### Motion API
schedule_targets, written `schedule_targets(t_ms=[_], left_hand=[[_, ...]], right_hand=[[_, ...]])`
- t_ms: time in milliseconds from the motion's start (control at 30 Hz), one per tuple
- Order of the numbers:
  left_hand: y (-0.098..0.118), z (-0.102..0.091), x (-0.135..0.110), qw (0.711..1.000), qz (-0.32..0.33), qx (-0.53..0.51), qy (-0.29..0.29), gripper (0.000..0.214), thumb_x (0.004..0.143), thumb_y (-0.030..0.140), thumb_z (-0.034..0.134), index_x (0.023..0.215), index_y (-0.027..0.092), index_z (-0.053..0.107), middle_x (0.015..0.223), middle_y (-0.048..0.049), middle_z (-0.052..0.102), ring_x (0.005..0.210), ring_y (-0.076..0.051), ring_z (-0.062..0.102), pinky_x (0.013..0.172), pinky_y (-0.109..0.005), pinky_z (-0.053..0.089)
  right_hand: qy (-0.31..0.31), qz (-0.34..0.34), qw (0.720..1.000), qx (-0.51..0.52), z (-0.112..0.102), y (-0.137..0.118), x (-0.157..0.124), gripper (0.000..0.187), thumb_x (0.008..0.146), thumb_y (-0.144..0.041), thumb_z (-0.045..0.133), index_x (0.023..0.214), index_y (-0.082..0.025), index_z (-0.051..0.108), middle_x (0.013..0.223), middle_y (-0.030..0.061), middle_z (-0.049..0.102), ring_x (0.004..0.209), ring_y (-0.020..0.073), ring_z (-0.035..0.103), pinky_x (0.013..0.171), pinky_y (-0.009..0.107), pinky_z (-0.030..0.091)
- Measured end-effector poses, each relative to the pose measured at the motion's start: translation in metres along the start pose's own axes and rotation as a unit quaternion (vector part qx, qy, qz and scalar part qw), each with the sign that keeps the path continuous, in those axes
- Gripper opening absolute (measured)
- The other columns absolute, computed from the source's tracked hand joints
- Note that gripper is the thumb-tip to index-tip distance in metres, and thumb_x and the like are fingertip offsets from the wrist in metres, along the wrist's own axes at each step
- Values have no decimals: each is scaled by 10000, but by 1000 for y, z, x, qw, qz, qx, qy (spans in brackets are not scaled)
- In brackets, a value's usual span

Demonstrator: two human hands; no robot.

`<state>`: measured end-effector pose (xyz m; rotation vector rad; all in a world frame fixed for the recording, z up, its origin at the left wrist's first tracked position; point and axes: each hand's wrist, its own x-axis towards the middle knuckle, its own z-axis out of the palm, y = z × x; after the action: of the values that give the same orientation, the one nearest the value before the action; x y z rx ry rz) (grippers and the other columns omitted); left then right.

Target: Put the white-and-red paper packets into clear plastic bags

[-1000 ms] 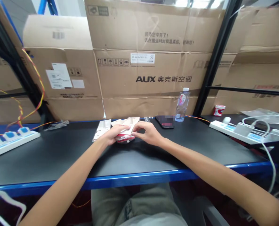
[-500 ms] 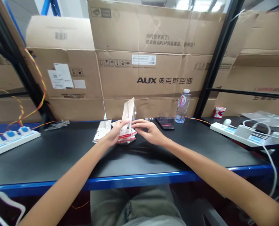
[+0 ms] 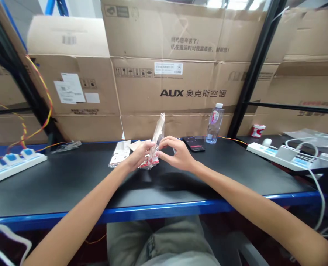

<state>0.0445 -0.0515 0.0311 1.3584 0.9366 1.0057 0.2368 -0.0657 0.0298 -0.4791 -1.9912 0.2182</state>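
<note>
Clear plastic packet (image 3: 158, 135) stood upright above the tabletop (image 3: 69, 188), its lower end pinched between the left hand (image 3: 137, 156) and right hand (image 3: 178, 154); a phone (image 3: 193, 144) lay just right of the packet.

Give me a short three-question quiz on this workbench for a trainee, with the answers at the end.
1. True or false: the clear plastic packet is lying flat on the black tabletop.
2. Which is nearest the right hand? A) the black smartphone B) the water bottle C) the white power strip with blue switches
3. Fill in the blank: the brand printed on the cardboard box behind the bench is ____.

Key: 1 false, the left hand holds it upright; 2 A; 3 AUX.
</note>
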Motion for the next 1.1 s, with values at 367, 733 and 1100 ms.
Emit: schedule_targets(t_ms=[367,733,1100], left_hand=[[0,-5,0,999,41,14,-26,392,718,407,704,998,139,644,973,-106,704,890,-248,677,842,-394,529],[-2,-3,0,987,57,134,62,573,670,585,769,987,182,511,882,-43,670,771,-189,654,631,-294,507],[-6,-8,4,996,53,63,23,541,770,650,651,996,180,508,963,-78,694,897,-225,685,754,-359,538]], right_hand=[[42,167,966,190,3,18,0,221,752,-257,697,909,-201,551,859,15,648,835,185,694,759,315,573],[8,205,927,314,2,13,1,267,709,-230,750,937,-183,618,1000,32,643,947,203,679,817,325,567],[-21,288,928,236,8,32,-2,442,647,-149,731,1036,-196,526,921,5,645,690,132,649,591,268,569]])
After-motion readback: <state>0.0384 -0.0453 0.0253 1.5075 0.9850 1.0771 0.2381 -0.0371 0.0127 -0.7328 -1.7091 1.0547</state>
